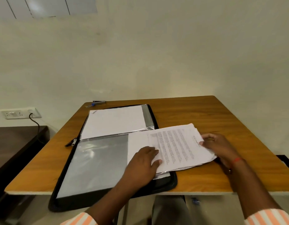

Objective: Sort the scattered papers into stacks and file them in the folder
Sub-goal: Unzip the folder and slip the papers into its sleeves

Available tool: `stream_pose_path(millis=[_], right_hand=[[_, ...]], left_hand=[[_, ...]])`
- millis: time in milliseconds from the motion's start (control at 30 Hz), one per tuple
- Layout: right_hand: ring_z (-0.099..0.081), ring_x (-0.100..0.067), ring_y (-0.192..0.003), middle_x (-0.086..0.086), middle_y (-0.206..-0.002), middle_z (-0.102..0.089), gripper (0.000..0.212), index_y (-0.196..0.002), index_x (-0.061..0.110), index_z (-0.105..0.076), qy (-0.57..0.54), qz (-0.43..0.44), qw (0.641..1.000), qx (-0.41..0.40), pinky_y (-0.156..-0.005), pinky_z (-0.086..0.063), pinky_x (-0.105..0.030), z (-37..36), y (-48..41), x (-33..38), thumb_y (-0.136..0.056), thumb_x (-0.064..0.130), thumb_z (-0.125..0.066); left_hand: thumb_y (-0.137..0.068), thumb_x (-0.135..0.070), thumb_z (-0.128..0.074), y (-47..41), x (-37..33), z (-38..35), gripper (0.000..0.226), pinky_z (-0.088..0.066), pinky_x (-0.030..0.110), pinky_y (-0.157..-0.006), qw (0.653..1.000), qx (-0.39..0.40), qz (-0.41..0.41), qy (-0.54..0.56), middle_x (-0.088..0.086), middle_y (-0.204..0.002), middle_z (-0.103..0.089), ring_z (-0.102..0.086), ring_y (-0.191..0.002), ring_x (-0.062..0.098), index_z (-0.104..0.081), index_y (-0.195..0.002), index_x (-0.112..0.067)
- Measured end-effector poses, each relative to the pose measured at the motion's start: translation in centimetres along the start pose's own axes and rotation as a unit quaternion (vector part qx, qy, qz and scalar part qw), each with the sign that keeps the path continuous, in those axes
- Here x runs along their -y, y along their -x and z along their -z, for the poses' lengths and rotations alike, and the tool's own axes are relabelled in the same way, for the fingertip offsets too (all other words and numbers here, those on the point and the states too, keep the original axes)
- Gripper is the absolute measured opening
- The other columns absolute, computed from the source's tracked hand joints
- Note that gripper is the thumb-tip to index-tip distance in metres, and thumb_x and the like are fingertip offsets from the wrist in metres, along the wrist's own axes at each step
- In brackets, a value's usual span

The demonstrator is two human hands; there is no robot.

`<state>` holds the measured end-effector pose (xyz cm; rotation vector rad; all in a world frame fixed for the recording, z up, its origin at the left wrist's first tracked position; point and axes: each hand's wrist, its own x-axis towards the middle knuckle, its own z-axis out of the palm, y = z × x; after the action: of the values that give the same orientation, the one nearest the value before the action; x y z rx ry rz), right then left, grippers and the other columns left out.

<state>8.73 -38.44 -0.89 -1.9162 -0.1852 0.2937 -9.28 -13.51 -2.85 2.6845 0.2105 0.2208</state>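
Papers [178, 143] lie half inside the open folder [98, 161], ready to slide in. Left hand [140, 161] presses flat, grip open; right hand [217, 146] pinches their edge.

The room is a bit dim and the light looks warm and yellow. The wall [156, 54] is pale and gets darker near the corners. The shiny plastic sleeve [98, 159] in my folder [173, 181] has a white glare spot on it. My left hand [140, 161] makes a soft shadow on the papers [178, 143]. The printed words are too fuzzy to read. My striped sleeves [270, 216] at the bottom are blurry. The table [221, 114] edges bend and stretch out, like a fish-eye view. The stapler [98, 102] far away is fuzzy too.
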Motion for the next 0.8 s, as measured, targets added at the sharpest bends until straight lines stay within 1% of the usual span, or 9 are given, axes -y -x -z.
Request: stream_pose_path(millis=[100,167,267,333,500,600,700,733,800], right_hand=[[-0.075,-0.018,-0.086,0.002,-0.097,-0.077,0.017,-0.105,0.021,-0.073,0.023,0.007,1.0,0.015,-0.081,-0.062,-0.044,-3.3,0.2,0.0,-0.09,0.013,-0.073],[-0.074,-0.018,-0.088,0.003,-0.099,-0.077,0.017,-0.106,0.021,-0.074,0.02,0.006,1.0,-0.008,-0.081,-0.062,-0.043,-3.8,0.3,-0.1,-0.09,0.016,-0.073],[-0.069,-0.015,-0.089,0.004,-0.096,-0.074,0.008,-0.094,0.021,-0.076,0.06,0.004,0.994,-0.095,-0.079,-0.058,-0.036,-4.5,0.9,0.3,-0.087,0.016,-0.076],[-0.068,-0.014,-0.087,0.006,-0.088,-0.074,0.01,-0.08,0.022,-0.076,0.055,0.012,0.992,-0.112,-0.077,-0.057,-0.034,-6.0,1.5,1.1,-0.085,0.013,-0.076],[-0.072,-0.012,-0.075,0.009,-0.077,-0.076,0.016,-0.075,0.022,-0.077,0.029,0.053,0.998,-0.007,-0.073,-0.061,-0.034,-12.0,2.6,2.9,-0.087,0.013,-0.071],[-0.067,-0.008,-0.071,0.009,-0.072,-0.073,0.021,-0.072,0.018,-0.076,0.078,0.093,0.993,0.009,-0.069,-0.053,-0.028,-14.0,2.8,3.7,-0.089,0.016,-0.063],[-0.047,-0.015,-0.054,0.0,-0.051,-0.05,0.042,-0.056,0.007,-0.058,0.104,0.106,0.989,0.022,-0.059,-0.041,-0.037,-15.0,2.5,3.8,-0.088,0.033,-0.059],[-0.048,-0.015,-0.057,0.001,-0.053,-0.05,0.05,-0.055,0.007,-0.06,0.1,0.087,0.991,0.027,-0.062,-0.043,-0.039,-15.4,2.3,4.0,-0.088,0.045,-0.06],[-0.062,-0.019,-0.085,0.0,-0.081,-0.067,0.065,-0.064,0.019,-0.074,0.121,0.032,0.991,0.037,-0.085,-0.051,-0.042,-16.3,1.8,4.8,-0.076,0.078,-0.051]], left_hand=[[-0.103,-0.056,-0.043,0.4,0.0,-0.1,0.055,-0.025,0.03,-0.121,1.0,-0.013,-0.001,-0.003,-0.013,-0.162,-0.035,-0.034,-0.146,0.009,-0.043,-0.152,-0.032],[-0.102,-0.059,-0.04,0.6,0.0,-0.3,0.056,-0.027,0.03,-0.121,0.999,-0.03,-0.01,-0.021,-0.012,-0.16,-0.038,-0.037,-0.145,0.01,-0.044,-0.151,-0.032],[-0.1,-0.062,-0.039,1.1,-0.1,-0.5,0.054,-0.039,0.027,-0.111,0.995,-0.075,-0.044,-0.054,-0.01,-0.144,-0.057,-0.053,-0.128,0.01,-0.057,-0.14,-0.03],[-0.098,-0.064,-0.039,1.2,-0.5,-0.4,0.053,-0.044,0.026,-0.101,0.988,-0.104,-0.071,-0.085,-0.009,-0.129,-0.065,-0.059,-0.115,0.011,-0.065,-0.127,-0.029],[-0.095,-0.068,-0.038,1.6,-1.2,0.0,0.056,-0.045,0.032,-0.094,0.981,-0.124,-0.095,-0.114,-0.007,-0.118,-0.069,-0.061,-0.106,0.013,-0.068,-0.12,-0.027],[-0.095,-0.068,-0.038,2.0,-1.3,0.0,0.054,-0.046,0.032,-0.086,0.976,-0.146,-0.108,-0.122,-0.008,-0.105,-0.07,-0.061,-0.097,0.012,-0.071,-0.111,-0.027],[-0.092,-0.067,-0.043,2.0,-1.1,0.0,0.048,-0.046,0.032,-0.081,0.971,-0.169,-0.116,-0.124,-0.009,-0.096,-0.069,-0.06,-0.091,0.012,-0.07,-0.102,-0.028],[-0.092,-0.067,-0.045,2.1,-1.0,0.1,0.047,-0.046,0.031,-0.081,0.971,-0.172,-0.119,-0.119,-0.009,-0.095,-0.069,-0.059,-0.09,0.012,-0.07,-0.101,-0.028],[-0.089,-0.068,-0.049,2.1,-1.1,0.2,0.047,-0.046,0.031,-0.082,0.969,-0.179,-0.131,-0.109,-0.009,-0.097,-0.07,-0.06,-0.091,0.011,-0.069,-0.103,-0.029]])
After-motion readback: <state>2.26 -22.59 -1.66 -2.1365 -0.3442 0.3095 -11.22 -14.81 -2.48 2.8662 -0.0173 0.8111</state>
